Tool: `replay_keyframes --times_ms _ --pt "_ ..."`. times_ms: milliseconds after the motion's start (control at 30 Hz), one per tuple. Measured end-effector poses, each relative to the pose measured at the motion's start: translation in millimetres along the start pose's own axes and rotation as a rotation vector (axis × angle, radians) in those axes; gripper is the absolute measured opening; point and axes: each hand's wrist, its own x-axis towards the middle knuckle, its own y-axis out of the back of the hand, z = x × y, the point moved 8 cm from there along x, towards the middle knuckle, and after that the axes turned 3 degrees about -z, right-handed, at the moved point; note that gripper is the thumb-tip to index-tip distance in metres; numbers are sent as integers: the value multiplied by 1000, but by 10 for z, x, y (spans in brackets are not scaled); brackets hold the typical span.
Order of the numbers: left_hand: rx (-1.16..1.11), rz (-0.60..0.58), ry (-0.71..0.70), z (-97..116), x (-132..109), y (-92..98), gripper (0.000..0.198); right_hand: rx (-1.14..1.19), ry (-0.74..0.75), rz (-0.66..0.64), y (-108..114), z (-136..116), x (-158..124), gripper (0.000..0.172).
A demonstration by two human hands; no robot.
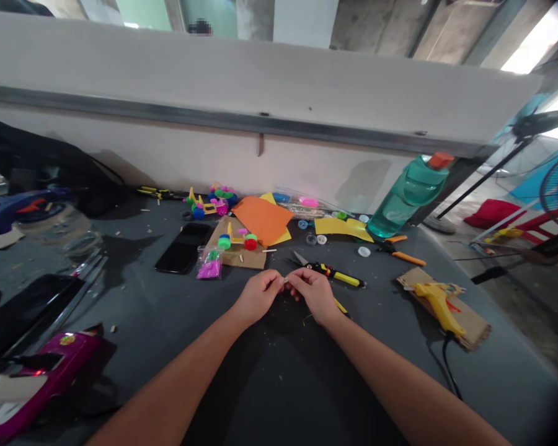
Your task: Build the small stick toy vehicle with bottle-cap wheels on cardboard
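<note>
My left hand and my right hand meet over the middle of the dark table. Both are closed, fingertips pinching a small pale piece between them; it is too small to name and mostly hidden by the fingers. Just behind my right hand lies a pair of yellow-and-black shears, blades apart. Beyond my left hand, a little yellow-framed toy car with green and red wheels stands on cardboard. Beside it rests a small clear bag with purple bits.
A black phone lies left of the cardboard. Orange paper, yellow paper and bottle caps are behind. A teal bottle, orange-handled pliers and a corded yellow glue gun stand or lie right. A magenta device sits front left.
</note>
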Motion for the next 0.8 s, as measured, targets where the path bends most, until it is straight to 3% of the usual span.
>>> replay_keyframes --times_ms 367,600,800 --pt "-86 -31 18 -14 -8 -27 29 -25 19 47 38 -18 -17 17" --pt "68 23 -113 110 -14 22 26 -28 19 52 29 -3 -20 18" --pt "83 98 -131 112 -18 92 24 -36 46 30 8 -46 -38 19"
